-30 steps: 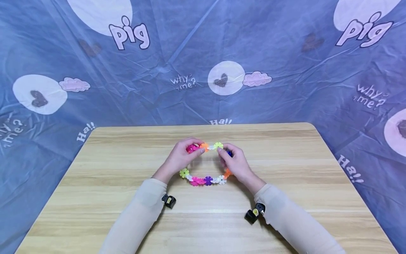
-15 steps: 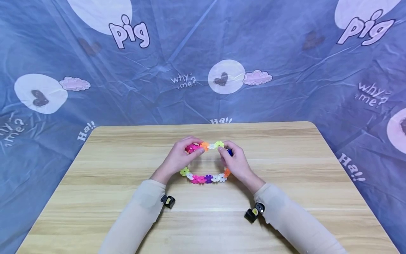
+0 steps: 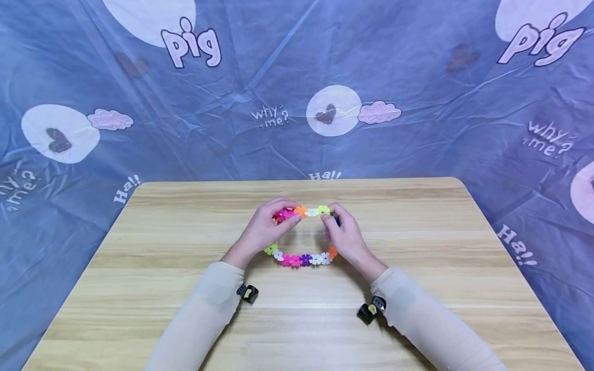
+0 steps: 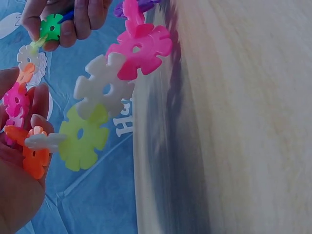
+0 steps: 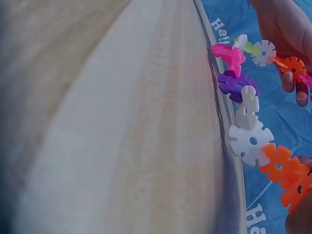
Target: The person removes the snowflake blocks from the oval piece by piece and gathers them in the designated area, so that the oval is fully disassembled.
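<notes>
Ring: The ring (image 3: 295, 260) of joined discs was held over the table (image 3: 297, 330), midway between its left and right edges; you could not tell how it ran inside your fingers.
Left hand: Your left hand (image 3: 269, 219) pinched the orange disc (image 3: 300, 212) on the ring's far stretch, fingers curled close.
Right hand: Your right hand (image 3: 345, 229) pinched the yellow disc (image 3: 323, 209), with a green disc (image 4: 50, 28) and a blue disc (image 4: 67, 17) at its fingers.
White disc: The white disc (image 3: 312, 212) sat between your two pinches; neither hand was clearly nearer.
Long axis: The ring looked longest from left to right, though the slanted view left doubt.
Near stretch: It looped toward you, with neither hand on the purple disc (image 3: 305, 259).
Far edge: It lay beyond your fingertips, backed by the cloth (image 3: 232, 139).
Room: Bare wood spread toward both side edges and between your forearms.
</notes>
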`<state>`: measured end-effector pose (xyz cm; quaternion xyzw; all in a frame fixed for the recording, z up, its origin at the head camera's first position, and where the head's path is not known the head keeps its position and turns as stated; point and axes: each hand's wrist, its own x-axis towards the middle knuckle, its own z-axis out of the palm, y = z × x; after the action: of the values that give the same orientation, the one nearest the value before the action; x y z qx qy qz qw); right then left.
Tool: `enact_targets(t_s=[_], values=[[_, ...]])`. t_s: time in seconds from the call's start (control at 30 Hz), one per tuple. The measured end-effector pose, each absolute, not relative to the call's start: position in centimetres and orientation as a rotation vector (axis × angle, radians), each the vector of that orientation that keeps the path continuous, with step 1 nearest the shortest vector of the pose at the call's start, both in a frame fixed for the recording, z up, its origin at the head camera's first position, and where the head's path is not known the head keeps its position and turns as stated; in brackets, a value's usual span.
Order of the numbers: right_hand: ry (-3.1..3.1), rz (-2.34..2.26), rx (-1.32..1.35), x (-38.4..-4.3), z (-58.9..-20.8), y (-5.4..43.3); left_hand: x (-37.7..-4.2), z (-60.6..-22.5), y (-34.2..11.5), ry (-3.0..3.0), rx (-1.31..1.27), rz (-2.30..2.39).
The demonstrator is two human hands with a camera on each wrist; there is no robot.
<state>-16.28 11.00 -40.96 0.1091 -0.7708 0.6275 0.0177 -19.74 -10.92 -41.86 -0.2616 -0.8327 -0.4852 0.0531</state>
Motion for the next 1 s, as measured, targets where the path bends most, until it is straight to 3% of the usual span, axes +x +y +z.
enact_targets(t_s=[1.0], values=[[-2.229, 1.906, 0.547, -16.3, -41.2, 11.5, -19.0, -40.6, -10.2, -2.462, -0.881, -1.365]])
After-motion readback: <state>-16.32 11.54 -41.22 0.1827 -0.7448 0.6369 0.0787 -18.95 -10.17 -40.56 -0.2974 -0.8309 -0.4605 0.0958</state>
